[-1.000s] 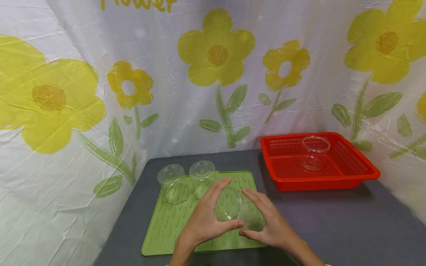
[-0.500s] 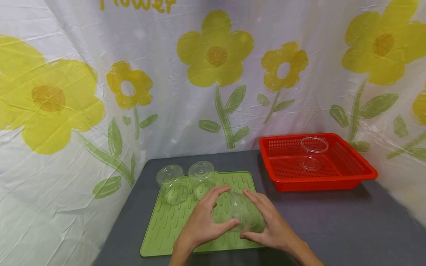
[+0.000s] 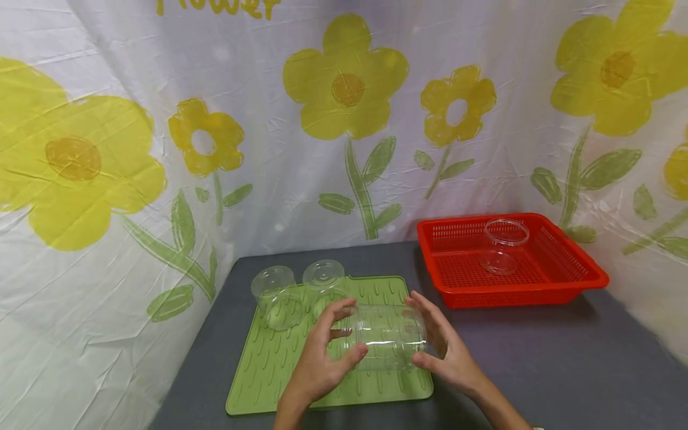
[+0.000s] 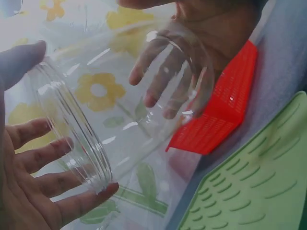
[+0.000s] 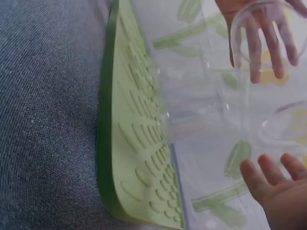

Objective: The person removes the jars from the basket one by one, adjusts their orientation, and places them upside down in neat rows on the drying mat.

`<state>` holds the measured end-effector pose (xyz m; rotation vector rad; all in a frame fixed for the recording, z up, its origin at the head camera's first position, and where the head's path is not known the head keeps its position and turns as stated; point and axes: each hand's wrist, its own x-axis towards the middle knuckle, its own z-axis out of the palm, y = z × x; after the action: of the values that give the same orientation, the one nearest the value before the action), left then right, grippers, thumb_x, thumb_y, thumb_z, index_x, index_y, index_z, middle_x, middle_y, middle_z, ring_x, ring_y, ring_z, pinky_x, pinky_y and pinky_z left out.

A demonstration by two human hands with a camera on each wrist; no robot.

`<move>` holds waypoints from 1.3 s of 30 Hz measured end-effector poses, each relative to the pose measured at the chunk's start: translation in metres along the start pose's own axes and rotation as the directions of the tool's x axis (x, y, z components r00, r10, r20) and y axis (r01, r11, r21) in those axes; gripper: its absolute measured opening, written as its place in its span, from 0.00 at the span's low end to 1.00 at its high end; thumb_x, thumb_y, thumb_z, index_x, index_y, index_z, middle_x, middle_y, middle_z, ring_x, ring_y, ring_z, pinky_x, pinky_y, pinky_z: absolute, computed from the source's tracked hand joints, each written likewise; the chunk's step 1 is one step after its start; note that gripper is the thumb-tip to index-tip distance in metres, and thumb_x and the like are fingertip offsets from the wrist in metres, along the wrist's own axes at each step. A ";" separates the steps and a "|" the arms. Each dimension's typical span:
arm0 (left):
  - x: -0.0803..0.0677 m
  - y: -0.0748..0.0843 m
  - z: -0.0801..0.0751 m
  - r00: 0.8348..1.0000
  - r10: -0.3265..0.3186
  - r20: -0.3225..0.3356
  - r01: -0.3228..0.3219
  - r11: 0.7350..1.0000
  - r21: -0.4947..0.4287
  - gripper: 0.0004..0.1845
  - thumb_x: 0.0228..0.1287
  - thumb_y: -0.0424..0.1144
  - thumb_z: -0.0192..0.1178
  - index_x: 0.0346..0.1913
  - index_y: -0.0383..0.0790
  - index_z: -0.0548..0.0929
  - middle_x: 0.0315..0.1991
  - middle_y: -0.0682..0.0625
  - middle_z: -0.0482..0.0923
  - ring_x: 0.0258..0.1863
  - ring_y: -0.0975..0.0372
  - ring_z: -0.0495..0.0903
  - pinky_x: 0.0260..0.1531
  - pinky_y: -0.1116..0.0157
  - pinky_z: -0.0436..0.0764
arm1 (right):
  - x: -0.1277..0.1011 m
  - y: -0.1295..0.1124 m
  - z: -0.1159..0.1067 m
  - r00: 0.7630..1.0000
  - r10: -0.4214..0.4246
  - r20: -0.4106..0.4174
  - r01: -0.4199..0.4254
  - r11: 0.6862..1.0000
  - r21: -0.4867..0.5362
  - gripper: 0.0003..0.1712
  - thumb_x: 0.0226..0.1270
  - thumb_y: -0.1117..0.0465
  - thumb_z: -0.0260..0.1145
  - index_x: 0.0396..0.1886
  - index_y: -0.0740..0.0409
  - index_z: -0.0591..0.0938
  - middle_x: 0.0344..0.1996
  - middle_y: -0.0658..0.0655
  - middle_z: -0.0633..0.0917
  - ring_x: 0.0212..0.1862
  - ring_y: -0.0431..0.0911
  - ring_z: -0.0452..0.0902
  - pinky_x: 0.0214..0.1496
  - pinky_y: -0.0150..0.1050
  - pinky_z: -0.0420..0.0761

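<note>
Both hands hold one clear jar [image 3: 388, 336] on its side, just above the green mat [image 3: 279, 364]. Left hand [image 3: 322, 352] cups the open end, right hand [image 3: 443, 349] the base, fingers curled round the ends. Two more clear jars [image 3: 275, 295] stand upside down at the mat's far-left corner. Red basket [image 3: 570, 280] sits right of the mat on the counter [image 3: 564, 370], another jar [image 3: 504, 245] in it.

A drying mat [image 3: 279, 370] lies on the table [image 3: 537, 370] at near left. Two upturned jars [image 3: 274, 289] [image 3: 324, 280] stand on its far-left corner. Right and farther, a basket [image 3: 564, 280] holds another jar [image 3: 504, 246]. Between the hands [image 3: 322, 358] [image 3: 446, 349], over the mat, a jar [image 3: 388, 336] lies sideways.
</note>
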<state>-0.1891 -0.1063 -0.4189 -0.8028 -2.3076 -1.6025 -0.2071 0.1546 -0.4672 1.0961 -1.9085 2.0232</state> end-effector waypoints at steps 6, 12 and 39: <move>-0.001 -0.002 0.001 1.000 0.016 -0.001 -0.016 0.998 -0.058 0.35 0.67 0.34 0.64 0.74 0.55 0.66 0.72 0.48 0.69 0.68 0.55 0.74 0.58 0.56 0.84 | 0.001 0.000 0.004 0.996 0.078 0.053 -0.085 0.983 0.163 0.49 0.71 0.64 0.66 0.83 0.59 0.48 0.76 0.55 0.63 0.73 0.42 0.67 0.65 0.43 0.81; 0.000 -0.006 0.003 1.000 0.028 0.005 -0.028 0.995 -0.098 0.35 0.67 0.35 0.63 0.75 0.47 0.65 0.74 0.47 0.67 0.69 0.46 0.73 0.60 0.52 0.82 | 0.003 -0.004 0.006 0.996 0.091 0.014 -0.092 0.986 0.140 0.47 0.70 0.66 0.66 0.82 0.59 0.52 0.73 0.54 0.66 0.70 0.44 0.70 0.61 0.44 0.84; 0.021 0.000 0.022 0.946 0.253 0.203 -0.325 0.745 0.582 0.61 0.38 0.57 0.85 0.78 0.51 0.64 0.74 0.50 0.70 0.73 0.50 0.70 0.67 0.41 0.73 | 0.013 -0.018 0.017 0.982 0.005 -0.190 -0.104 0.854 -0.510 0.65 0.44 0.56 0.87 0.81 0.43 0.59 0.68 0.55 0.74 0.61 0.49 0.73 0.50 0.40 0.80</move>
<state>-0.2040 -0.0795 -0.4171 -1.0213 -2.3953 -0.6156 -0.1995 0.1373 -0.4457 0.6958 -2.2102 1.4217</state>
